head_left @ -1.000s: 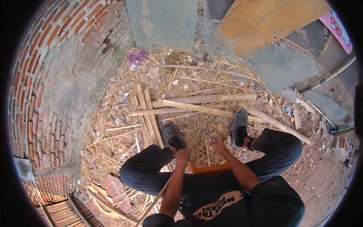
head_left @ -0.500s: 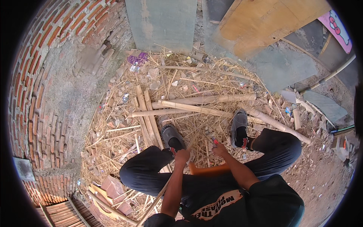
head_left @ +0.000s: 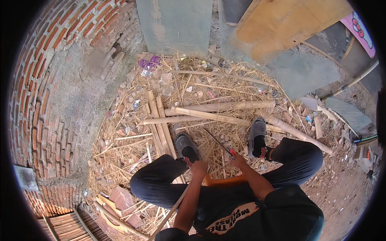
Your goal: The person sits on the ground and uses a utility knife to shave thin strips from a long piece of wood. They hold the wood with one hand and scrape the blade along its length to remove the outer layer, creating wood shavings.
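My left hand [head_left: 199, 168] is closed round a long, thin bamboo strip [head_left: 177, 204]. The strip slants from the lower edge past my left forearm, and its short far end shows beyond the fingers. In my right hand [head_left: 239, 161] is the red handle of a knife [head_left: 217, 140], its long, narrow dark blade pointing forward and left, over the straw between my feet. Blade and strip are apart. Beneath me an orange seat [head_left: 225, 182] shows in part between my legs.
Split bamboo pieces [head_left: 160, 120] and thicker bamboo poles [head_left: 241, 105] lie crossed beyond my shoes. Straw and rubble [head_left: 120, 140] cover the ground. A brick wall [head_left: 48, 112] stands at left; grey panels [head_left: 175, 28] and a tan board [head_left: 281, 24] lean at the back.
The knife's blade, hard to see before, now shows plainly, pointing forward and left from my right hand. The whole view has shifted slightly; my left hand keeps its grip on the bamboo strip.
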`<action>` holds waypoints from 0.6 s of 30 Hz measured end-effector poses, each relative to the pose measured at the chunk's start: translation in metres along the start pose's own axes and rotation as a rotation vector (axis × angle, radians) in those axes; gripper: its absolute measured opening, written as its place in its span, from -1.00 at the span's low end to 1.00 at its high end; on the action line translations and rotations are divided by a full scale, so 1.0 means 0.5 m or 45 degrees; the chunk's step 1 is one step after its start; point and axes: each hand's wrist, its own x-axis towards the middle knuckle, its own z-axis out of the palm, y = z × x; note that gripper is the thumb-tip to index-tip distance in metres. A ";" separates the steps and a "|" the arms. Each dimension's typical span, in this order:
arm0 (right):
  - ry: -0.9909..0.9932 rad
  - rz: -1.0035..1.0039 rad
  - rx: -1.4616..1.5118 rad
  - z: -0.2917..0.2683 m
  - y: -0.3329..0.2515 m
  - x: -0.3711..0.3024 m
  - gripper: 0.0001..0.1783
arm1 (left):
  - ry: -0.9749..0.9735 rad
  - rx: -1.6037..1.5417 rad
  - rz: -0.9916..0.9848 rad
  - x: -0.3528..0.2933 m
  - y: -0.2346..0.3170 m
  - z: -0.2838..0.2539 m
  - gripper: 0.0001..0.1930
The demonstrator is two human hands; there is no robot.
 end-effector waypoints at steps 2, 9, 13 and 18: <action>-0.012 0.032 0.031 -0.008 0.002 0.001 -0.66 | 0.019 0.054 0.095 -0.001 -0.004 0.002 -0.25; -0.089 -0.073 0.498 -0.003 -0.045 -0.053 -0.71 | -0.106 -0.156 -0.068 -0.010 -0.002 -0.047 -0.43; -0.145 -0.259 0.262 -0.037 -0.139 -0.071 -0.63 | -0.115 -0.205 -0.172 -0.003 -0.002 -0.040 -0.39; 0.259 -0.646 0.439 -0.026 -0.213 -0.115 -0.70 | -0.062 -0.171 -0.106 -0.013 -0.006 -0.045 -0.29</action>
